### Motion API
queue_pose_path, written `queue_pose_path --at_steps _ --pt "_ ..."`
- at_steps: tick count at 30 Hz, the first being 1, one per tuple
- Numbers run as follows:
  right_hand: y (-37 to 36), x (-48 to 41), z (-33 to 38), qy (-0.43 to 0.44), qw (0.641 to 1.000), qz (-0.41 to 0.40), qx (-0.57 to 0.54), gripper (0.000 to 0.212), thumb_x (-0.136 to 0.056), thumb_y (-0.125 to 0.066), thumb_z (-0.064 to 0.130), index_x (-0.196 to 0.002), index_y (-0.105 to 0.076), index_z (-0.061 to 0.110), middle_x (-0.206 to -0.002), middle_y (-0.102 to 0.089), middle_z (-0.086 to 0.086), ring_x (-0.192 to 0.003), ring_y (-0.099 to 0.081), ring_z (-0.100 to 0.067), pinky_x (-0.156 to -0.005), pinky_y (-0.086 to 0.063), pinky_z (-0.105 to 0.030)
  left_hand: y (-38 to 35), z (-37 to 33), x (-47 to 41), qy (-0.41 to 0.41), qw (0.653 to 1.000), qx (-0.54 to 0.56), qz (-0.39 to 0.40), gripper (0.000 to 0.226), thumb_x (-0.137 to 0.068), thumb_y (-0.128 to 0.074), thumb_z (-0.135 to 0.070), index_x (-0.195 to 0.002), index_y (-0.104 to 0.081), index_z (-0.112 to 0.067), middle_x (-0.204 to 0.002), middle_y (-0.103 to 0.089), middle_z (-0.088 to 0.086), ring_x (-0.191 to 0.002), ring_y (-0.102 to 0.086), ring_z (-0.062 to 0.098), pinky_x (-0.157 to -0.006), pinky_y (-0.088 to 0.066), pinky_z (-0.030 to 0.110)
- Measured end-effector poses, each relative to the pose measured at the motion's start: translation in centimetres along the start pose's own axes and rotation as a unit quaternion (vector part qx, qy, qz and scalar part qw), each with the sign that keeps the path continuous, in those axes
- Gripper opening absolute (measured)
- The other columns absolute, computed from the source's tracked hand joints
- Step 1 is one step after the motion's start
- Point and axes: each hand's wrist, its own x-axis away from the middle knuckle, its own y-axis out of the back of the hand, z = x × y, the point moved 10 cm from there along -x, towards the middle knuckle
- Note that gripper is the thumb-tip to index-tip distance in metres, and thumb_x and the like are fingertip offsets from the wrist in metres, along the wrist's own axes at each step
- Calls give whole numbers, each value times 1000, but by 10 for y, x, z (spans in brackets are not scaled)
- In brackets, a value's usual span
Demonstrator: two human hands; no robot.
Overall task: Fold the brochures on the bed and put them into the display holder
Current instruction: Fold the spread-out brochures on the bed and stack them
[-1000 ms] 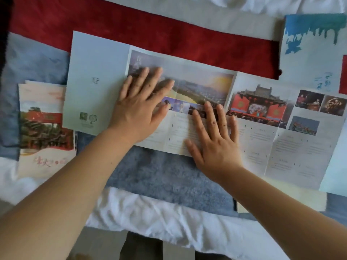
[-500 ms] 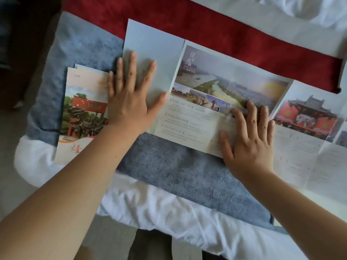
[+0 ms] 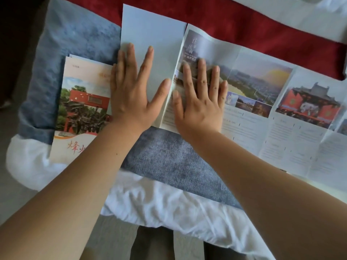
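The right hand (image 3: 201, 102) has slid left along the unfolded brochure (image 3: 262, 132) and now lies beside the left hand (image 3: 131, 96). Both are flat with fingers spread, pressing either side of the first crease (thumbs nearly touching). The brochure stretches across the blue blanket (image 3: 169, 156), with a folded brochure (image 3: 80, 102) at its left end.

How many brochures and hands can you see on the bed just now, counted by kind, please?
Unfolded brochure: 1, lying flat under both hands.
Folded brochure pile: 1; how many sheets it holds is unclear.
Hands: 2, the left hand and the right hand, both with fingers straight.
Total: 4.
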Motion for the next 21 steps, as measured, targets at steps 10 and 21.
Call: queue_pose_path --at_steps 10,21 --pt "24 -32 -10 26 1000 -3 16 65 -105 -24 55 -166 -15 34 -173 -2 -14 -160 3 -37 -128 5 -51 5 -5 -31 -3 995 -101 -21 71 -100 -14 -71 -162 -17 -36 -172 -5 9 -158 -2 35 -124 -7 56" --pt "22 -49 -11 26 1000 2 -7 70 -104 -20 53 -167 -7 25 -175 1 -2 -160 5 -29 -128 7 -50 -3 -14 -56 -6 996 -85 6 81 -97 -12 -72 -165 -9 -28 -173 -2 7 -159 -2 32 -128 -2 53"
